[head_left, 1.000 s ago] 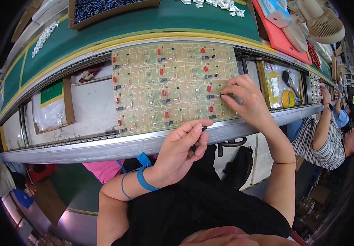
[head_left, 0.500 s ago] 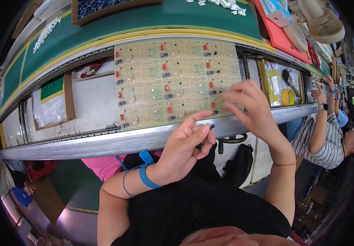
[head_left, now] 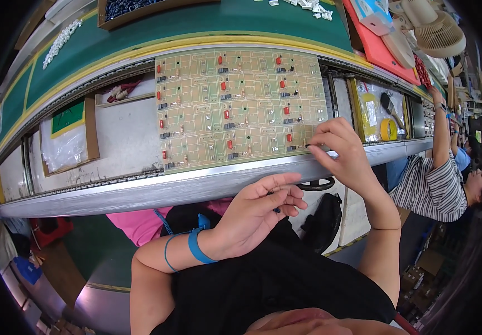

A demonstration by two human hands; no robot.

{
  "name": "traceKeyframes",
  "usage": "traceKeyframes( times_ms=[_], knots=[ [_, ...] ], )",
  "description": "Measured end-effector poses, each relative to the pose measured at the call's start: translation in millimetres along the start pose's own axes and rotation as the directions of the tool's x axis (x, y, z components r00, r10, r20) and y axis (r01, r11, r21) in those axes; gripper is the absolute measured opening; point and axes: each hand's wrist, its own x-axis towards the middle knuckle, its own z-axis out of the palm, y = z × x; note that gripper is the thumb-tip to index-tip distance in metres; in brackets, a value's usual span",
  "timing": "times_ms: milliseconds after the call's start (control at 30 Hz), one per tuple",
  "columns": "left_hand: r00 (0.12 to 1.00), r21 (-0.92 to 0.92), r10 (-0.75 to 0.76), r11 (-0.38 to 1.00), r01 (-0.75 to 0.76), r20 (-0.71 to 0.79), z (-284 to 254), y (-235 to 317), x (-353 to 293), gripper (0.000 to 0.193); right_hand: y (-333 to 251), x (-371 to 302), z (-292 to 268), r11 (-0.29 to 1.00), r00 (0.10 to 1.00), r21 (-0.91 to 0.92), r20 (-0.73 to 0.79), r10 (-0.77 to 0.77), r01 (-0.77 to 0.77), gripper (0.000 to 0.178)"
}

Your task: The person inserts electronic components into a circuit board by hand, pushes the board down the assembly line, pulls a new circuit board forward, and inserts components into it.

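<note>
A large circuit-board panel [head_left: 196, 120] lies across the conveyor rails, fitted with several red parts, dark connectors and small components. At its near right corner, my right hand [head_left: 342, 153] is closed in a pinch on a small black component [head_left: 309, 146]. That part is at the board; whether it touches is hidden by the fingertips. Below the metal rail, my left hand [head_left: 257, 215] is turned palm up with loosely curled fingers around small dark components [head_left: 277, 210], mostly covered by the fingers. A blue wrist strap [head_left: 197, 245] circles my left wrist.
Beyond the board, a cardboard box [head_left: 140, 12] holds dark blue parts, near white parts [head_left: 313, 8] on the green bench. Left is a carton with clear bags [head_left: 65, 146]; right are a yellow tape roll [head_left: 388, 129] and a fan [head_left: 436, 33]. A person in stripes [head_left: 436, 187] works at right.
My right hand has come down to the board's near right corner, its fingers now pinching a black component. My left hand has drawn slightly back from the board.
</note>
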Motion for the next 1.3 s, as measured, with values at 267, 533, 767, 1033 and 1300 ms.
traceKeyframes(
  times_ms=[267,533,767,1033,1300],
  knots=[
    [0.999,-0.013,0.01,1.0,-0.011,-0.047,-3.7,2.4,-0.3,0.03,4.3,-1.2,8.6,1.0,0.999,-0.014,0.031,0.012,-0.011,0.012],
    [0.996,-0.029,0.062,0.998,-0.065,-0.067,-3.3,3.5,0.1,0.029,2.7,0.4,8.1,0.998,0.999,-0.042,0.031,-0.038,0.039,0.012],
    [0.994,-0.091,0.068,0.993,-0.076,-0.087,3.3,9.8,0.0,0.038,0.2,2.1,6.2,0.995,0.996,-0.071,0.051,-0.066,0.07,0.011],
    [0.994,-0.184,0.087,0.978,-0.097,-0.06,-2.0,7.0,-2.2,0.041,-36.7,-3.0,-4.3,0.968,0.97,-0.063,0.006,-0.244,0.244,0.029],
    [0.985,-0.11,0.103,0.987,-0.119,-0.141,4.9,6.3,-7.1,0.041,-68.3,-2.2,13.1,0.901,0.898,0.017,0.076,-0.433,0.433,0.037]
  ],
)
